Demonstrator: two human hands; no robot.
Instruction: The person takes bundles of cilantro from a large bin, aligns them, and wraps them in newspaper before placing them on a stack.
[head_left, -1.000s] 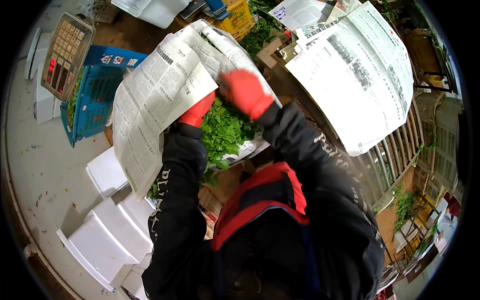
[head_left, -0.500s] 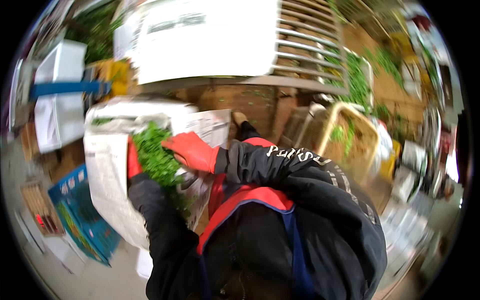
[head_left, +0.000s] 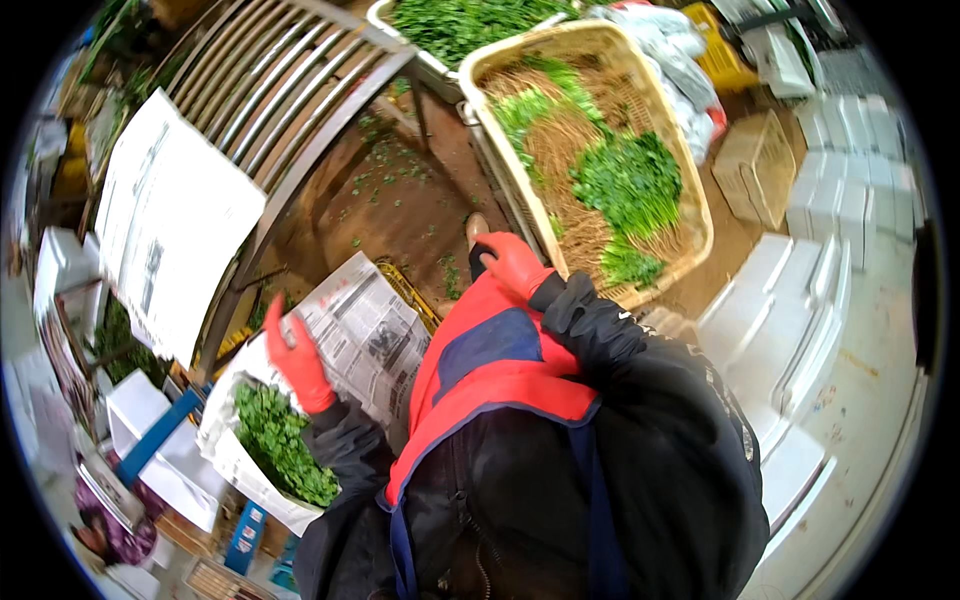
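My left hand (head_left: 298, 362), in a red glove, hovers with fingers apart just above a newspaper-lined container (head_left: 228, 405) on the left. Leafy greens (head_left: 272, 440) lie inside it, below that hand. Printed newspaper sheets (head_left: 372, 335) spread over its far right side. In a matching glove, my right hand (head_left: 516, 266) is beside the near left rim of a big cream plastic basket (head_left: 704, 215). Its fingers are slightly bent and apart, with nothing in them. Bunches of leafy greens with long brown roots (head_left: 630, 180) fill much of the basket.
A slatted metal rack (head_left: 275, 85) stands at the far left, partly covered by white paper sheets (head_left: 175, 225). Behind the basket is a white tub of greens (head_left: 381, 12). White foam boxes (head_left: 765, 330) are stacked at right, near a smaller cream crate (head_left: 752, 168). Leaf scraps litter the brown floor.
My view has turned to the right, toward the cream basket. Both hands have come away from the greens in the lined container, and my right hand has moved to the basket's side.
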